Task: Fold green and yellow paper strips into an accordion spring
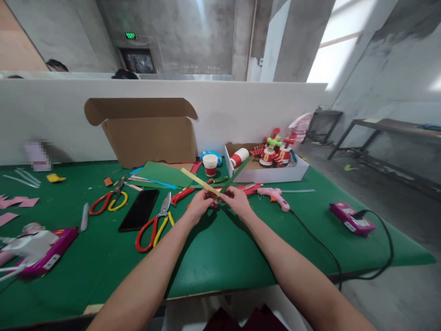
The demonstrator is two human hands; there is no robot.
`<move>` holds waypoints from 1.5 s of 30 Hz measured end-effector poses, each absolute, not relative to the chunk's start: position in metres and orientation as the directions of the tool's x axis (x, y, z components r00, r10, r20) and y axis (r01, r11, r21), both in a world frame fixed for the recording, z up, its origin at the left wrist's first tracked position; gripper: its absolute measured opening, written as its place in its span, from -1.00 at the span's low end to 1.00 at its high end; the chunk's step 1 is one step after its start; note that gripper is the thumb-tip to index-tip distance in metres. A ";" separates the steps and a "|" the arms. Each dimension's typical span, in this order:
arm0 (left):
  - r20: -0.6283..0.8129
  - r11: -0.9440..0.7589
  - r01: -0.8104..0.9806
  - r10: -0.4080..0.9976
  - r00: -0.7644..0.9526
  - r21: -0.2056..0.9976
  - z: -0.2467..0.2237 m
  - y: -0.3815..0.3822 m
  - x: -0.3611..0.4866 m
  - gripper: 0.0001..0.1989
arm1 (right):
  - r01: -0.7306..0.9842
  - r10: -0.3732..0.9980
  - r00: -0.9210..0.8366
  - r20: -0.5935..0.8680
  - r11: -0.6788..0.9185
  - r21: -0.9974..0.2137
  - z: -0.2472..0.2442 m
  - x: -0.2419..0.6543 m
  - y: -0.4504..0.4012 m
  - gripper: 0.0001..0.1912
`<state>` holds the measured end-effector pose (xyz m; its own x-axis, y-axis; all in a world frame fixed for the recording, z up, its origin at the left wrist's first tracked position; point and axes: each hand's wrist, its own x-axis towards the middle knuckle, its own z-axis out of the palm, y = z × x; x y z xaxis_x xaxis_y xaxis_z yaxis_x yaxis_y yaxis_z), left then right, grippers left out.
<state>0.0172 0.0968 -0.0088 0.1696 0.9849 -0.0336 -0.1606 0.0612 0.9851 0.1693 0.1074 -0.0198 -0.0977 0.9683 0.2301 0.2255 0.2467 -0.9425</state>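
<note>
A yellow paper strip [196, 179] and a green paper strip [237, 174] meet at one end in a V above the green table [227, 257]. My left hand [202, 204] pinches the yellow strip close to where the two meet. From the other side, my right hand [237, 201] has its fingers closed on the end of the green strip. The fingertips hide how the ends overlap. Just beyond the hands lie a red-handled tool [182, 196] and a pink glue gun [275, 195]. A red and white paper cup [210, 164] stands farther back.
Scissors [153, 225], a second pair [110, 197] and a black phone [139, 210] lie on the left. Behind are coloured paper sheets [161, 172], an open cardboard box [151, 138] and a white box [272, 174] of cup figures. The glue gun's cord [320, 243] runs to a purple power block [351, 218].
</note>
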 end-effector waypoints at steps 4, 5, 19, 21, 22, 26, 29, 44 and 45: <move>-0.027 0.056 -0.162 0.984 0.175 0.985 -0.009 0.096 0.017 -0.72 | 0.207 0.969 -0.074 0.235 0.246 -0.947 -0.022 0.170 0.109 -0.79; -0.023 0.052 -0.165 0.984 0.175 0.985 -0.010 0.096 0.017 -0.76 | 0.196 0.969 -0.072 0.235 0.245 -0.950 -0.023 0.170 0.110 -0.79; 0.015 0.028 -0.194 0.975 0.220 0.981 -0.009 0.095 0.015 -0.81 | 0.146 0.972 -0.086 0.221 0.231 -0.962 -0.022 0.169 0.109 -0.78; 0.025 0.024 -0.215 0.975 0.220 0.976 -0.010 0.095 0.015 -0.81 | 0.142 0.973 -0.086 0.216 0.227 -0.964 -0.022 0.169 0.110 -0.78; 0.027 0.022 -0.223 0.976 0.217 0.974 -0.010 0.096 0.015 -0.81 | 0.144 0.973 -0.084 0.215 0.226 -0.963 -0.022 0.169 0.109 -0.78; 0.024 0.020 -0.219 0.980 0.197 0.976 -0.011 0.097 0.015 -0.79 | 0.174 0.972 -0.082 0.219 0.230 -0.957 -0.019 0.169 0.108 -0.79; 0.016 0.024 -0.202 0.981 0.192 0.979 -0.010 0.097 0.014 -0.78 | 0.178 0.971 -0.092 0.222 0.235 -0.955 -0.017 0.169 0.107 -0.79; -0.014 0.050 -0.234 0.988 0.155 0.971 -0.011 0.096 0.016 -0.62 | 0.141 0.976 -0.087 0.197 0.208 -0.968 -0.015 0.168 0.105 -0.81; -0.014 0.051 -0.231 0.987 0.159 0.972 -0.011 0.096 0.016 -0.62 | 0.140 0.977 -0.088 0.195 0.206 -0.969 -0.015 0.168 0.105 -0.81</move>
<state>0.0158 0.0962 -0.0111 0.1590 0.9872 -0.0143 -0.2312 0.0513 0.9716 0.1678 0.1046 -0.0149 -0.0879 0.9769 0.1947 0.1397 0.2057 -0.9686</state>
